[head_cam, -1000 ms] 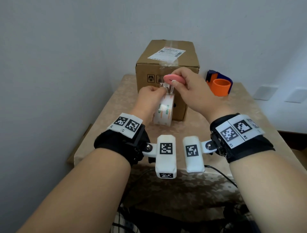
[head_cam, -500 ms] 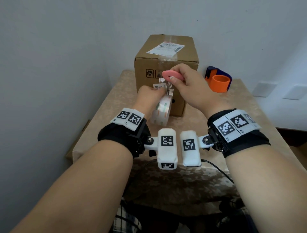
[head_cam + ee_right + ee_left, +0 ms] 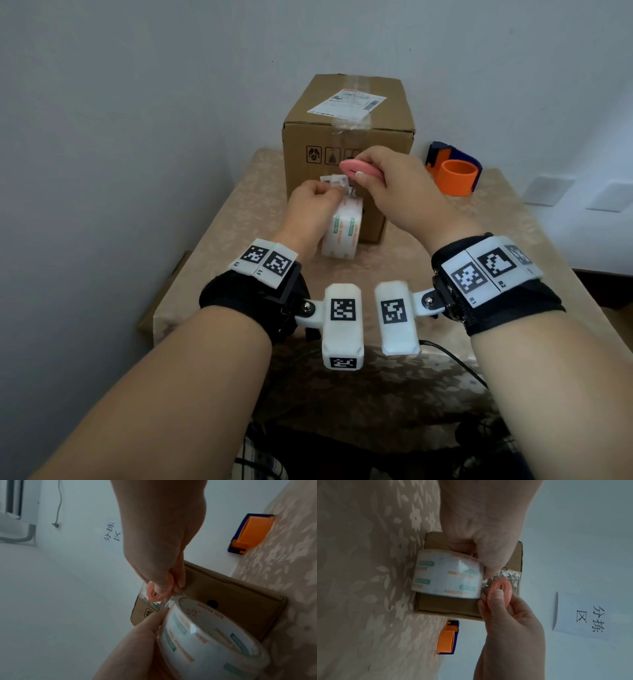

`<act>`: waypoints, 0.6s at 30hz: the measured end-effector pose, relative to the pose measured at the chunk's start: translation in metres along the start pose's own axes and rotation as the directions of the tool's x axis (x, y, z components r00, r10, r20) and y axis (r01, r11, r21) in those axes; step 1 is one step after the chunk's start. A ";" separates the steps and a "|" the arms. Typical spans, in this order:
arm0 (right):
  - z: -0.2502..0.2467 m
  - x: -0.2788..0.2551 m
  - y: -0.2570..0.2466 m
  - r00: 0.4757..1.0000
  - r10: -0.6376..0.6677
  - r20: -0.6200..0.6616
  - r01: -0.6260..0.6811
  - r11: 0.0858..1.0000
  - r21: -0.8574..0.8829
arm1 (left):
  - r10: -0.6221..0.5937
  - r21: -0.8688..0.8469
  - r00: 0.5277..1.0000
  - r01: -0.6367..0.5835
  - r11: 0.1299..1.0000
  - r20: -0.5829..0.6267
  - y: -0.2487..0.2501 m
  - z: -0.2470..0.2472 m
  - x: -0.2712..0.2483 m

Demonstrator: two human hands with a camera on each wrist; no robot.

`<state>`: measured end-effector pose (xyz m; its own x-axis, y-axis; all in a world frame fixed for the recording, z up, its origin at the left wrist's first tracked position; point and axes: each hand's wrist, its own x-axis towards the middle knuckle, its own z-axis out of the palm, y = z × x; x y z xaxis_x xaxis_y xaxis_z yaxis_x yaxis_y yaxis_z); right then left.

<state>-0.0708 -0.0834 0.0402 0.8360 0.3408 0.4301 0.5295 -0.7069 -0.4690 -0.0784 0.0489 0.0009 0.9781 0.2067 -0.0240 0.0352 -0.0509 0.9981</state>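
Observation:
My left hand (image 3: 317,202) grips a roll of clear printed packing tape (image 3: 342,233) above the table, pinching its loose end, which sticks up with a white label (image 3: 331,180). In the left wrist view the tape roll (image 3: 447,574) fills the middle. My right hand (image 3: 387,181) pinches a small pink oval cutter (image 3: 356,168) at the pulled-out tape strip, right of the left hand. The cutter (image 3: 500,589) touches the crinkled clear strip (image 3: 508,577). In the right wrist view the cutter (image 3: 155,593) sits just above the roll (image 3: 205,635).
A sealed brown cardboard box (image 3: 349,137) with a shipping label stands behind the hands on the beige flowered tablecloth (image 3: 496,240). An orange and blue tape dispenser (image 3: 454,171) sits at the back right. Walls close in at the left and rear.
Both hands have dropped slightly in the view with the tape and cutter. The loose end with its label now stands further left of the cutter.

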 end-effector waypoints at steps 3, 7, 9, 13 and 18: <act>-0.002 -0.002 -0.001 1.000 -0.013 0.026 0.015 0.999 -0.042 | -0.008 -0.031 1.000 0.008 0.999 -0.012 0.000 -0.001 0.001; -0.001 0.000 -0.006 0.999 -0.014 0.044 0.018 0.995 -0.099 | -0.020 -0.050 1.000 0.020 0.999 0.001 0.000 -0.004 0.001; 0.003 0.001 -0.009 0.999 -0.012 0.043 0.018 0.991 -0.135 | -0.035 -0.077 0.999 0.035 0.996 0.011 0.001 -0.006 0.000; 0.012 0.002 -0.011 0.999 0.022 0.044 -0.014 0.982 -0.186 | -0.042 -0.076 0.999 0.042 0.996 0.011 0.002 -0.008 -0.001; 0.016 0.001 -0.011 1.000 -0.002 0.001 0.002 0.984 -0.180 | -0.025 -0.048 1.000 0.026 0.999 0.015 0.000 -0.009 -0.001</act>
<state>-0.0735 -0.0648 0.0332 0.8349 0.3427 0.4307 0.4968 -0.8061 -0.3215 -0.0813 0.0578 0.0015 0.9798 0.1937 -0.0501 0.0508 0.0014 0.9987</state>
